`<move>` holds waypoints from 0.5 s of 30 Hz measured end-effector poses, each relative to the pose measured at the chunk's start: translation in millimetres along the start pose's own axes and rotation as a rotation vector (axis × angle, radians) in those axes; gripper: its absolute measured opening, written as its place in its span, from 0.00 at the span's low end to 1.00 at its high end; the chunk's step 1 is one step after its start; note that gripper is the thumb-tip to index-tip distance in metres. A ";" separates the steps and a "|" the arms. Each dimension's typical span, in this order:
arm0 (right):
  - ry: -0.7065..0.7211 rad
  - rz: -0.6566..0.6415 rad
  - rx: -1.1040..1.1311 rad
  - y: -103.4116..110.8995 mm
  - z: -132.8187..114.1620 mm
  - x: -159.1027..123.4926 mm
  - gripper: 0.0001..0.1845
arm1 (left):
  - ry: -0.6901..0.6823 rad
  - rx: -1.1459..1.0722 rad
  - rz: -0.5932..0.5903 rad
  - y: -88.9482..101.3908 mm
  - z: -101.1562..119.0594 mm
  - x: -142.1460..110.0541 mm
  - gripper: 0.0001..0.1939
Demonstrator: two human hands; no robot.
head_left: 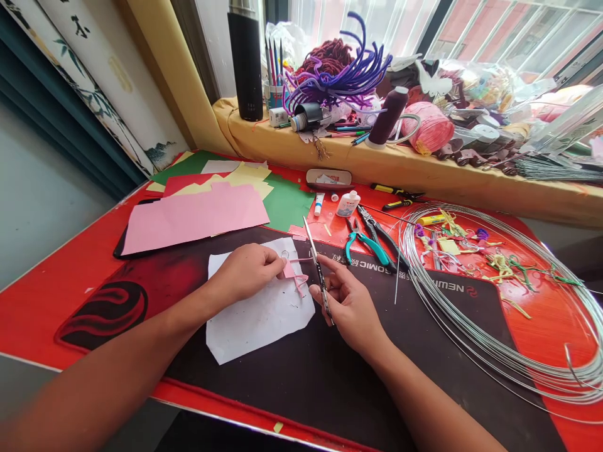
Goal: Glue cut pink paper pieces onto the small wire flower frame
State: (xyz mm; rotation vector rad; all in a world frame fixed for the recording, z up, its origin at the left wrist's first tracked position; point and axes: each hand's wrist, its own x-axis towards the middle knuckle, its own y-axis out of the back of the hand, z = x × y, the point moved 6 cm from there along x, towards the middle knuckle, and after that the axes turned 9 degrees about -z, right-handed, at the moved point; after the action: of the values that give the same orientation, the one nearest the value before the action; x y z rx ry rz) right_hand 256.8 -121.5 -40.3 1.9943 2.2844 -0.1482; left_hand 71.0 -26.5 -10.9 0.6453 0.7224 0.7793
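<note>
Between the fingertips of my left hand point(254, 269) is a small pink paper piece point(289, 270) with narrow strips reaching out to the right. My right hand point(351, 300) grips a pair of scissors point(319, 276), its blades pointing up and away from me. One strip's end comes close to the blades; I cannot tell whether it touches them. Beneath my left hand lies a creased white sheet point(254, 329) with small dark specks, on a black desk mat point(277, 383).
A large coil of wire point(438, 307) spreads over the right side, around paper scraps point(504, 263). Teal pliers point(365, 242), black pliers point(377, 229) and a white glue bottle point(348, 204) lie beyond my hands. Pink paper point(198, 216) is at left. A crowded sill point(264, 144) runs behind.
</note>
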 end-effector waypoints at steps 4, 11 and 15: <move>0.004 -0.004 -0.012 0.0 -0.3 -0.4 0.36 | 0.011 0.029 0.002 -1.3 -0.9 0.0 0.21; 0.004 0.002 -0.025 0.2 -2.3 -0.8 0.35 | 0.002 0.065 0.022 -4.4 -3.4 0.4 0.20; 0.006 0.004 -0.013 0.4 -2.4 -0.7 0.34 | 0.030 0.090 0.006 -5.4 -4.2 -0.1 0.19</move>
State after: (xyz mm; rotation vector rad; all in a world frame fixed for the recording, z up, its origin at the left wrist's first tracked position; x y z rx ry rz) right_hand 257.2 -121.7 -37.8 1.9960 2.2795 -0.1270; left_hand 69.8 -28.6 -17.3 0.7187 0.7872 0.7664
